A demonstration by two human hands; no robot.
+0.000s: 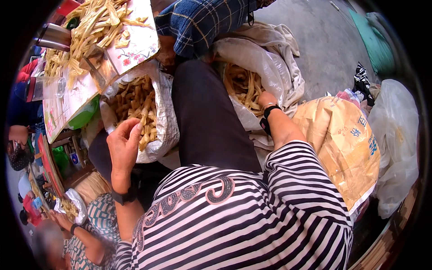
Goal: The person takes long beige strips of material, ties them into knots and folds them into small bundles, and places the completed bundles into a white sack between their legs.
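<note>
My left hand [122, 144] hovers at the rim of a white woven sack [164, 121] full of pale yellow dried strips [135, 105]; its fingers are curled and pinch one strip at the tips. My right hand [265, 99] reaches into a second sack lined with clear plastic [245, 54], down among more yellow strips [243, 85]; its fingers are hidden inside. Both wrists wear black bands. My black trouser leg [207, 121] lies between the two sacks.
A flowered board [135, 45] heaped with the same strips stands upper left, beside a metal cup [54, 37] and a clear jar [45, 87]. A brown paper sack [342, 144] and white plastic bags [396, 135] sit right. Another person's arm [81, 234] works lower left.
</note>
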